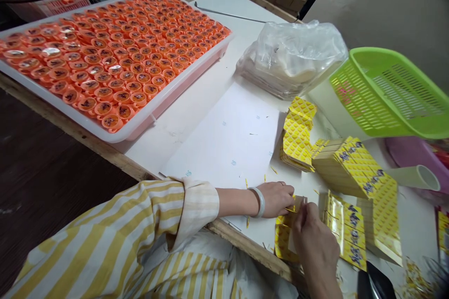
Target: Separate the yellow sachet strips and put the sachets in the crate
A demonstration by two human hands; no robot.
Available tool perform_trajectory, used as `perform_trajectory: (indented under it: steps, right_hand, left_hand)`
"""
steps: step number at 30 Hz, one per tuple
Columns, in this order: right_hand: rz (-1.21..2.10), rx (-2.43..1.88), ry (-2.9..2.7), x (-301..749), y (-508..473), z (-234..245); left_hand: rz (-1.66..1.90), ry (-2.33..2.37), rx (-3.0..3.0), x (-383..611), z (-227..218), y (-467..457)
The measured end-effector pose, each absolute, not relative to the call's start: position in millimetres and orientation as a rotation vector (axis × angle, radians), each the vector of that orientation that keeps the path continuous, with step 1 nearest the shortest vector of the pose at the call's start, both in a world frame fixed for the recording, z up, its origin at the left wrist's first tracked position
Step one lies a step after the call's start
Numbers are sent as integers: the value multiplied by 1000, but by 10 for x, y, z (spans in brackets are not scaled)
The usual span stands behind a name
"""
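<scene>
My left hand (275, 198), with a pale bangle on the wrist, rests near the table's front edge and pinches the top of a flat yellow carton blank (283, 238). My right hand (314, 238) comes in from below, fingers curled on the same blank's brown inner flap. A finished-looking yellow packet (345, 229) lies just right of my right hand. Stacks of yellow printed carton blanks (365, 173) and a smaller yellow pile (298, 135) sit behind the hands.
A large white tray (140, 126) packed with several orange sealed cups fills the table's left. A clear plastic bag (294, 56) and a tilted green basket (386, 88) stand at the back right. A white tube (417, 177) lies right. Crates and cardboard boxes stand behind.
</scene>
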State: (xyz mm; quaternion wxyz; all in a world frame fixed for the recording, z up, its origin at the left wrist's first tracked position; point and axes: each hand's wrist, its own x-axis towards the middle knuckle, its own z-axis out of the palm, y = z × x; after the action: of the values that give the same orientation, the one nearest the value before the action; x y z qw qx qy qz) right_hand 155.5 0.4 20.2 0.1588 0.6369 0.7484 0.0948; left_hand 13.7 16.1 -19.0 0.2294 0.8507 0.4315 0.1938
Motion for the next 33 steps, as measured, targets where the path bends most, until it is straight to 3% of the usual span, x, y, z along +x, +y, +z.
perform_trajectory:
  steps: [11,25,33]
  right_hand:
    - [281,1821,2127,1566,17,168]
    - [578,1695,2134,1527,-26,197]
    - [303,1812,2185,1603,36,162]
  left_hand:
    - [453,1177,2294,95,-100,164]
    - [508,1172,2232,103,-96,167]
    - [639,1201,2137,137,-193,121]
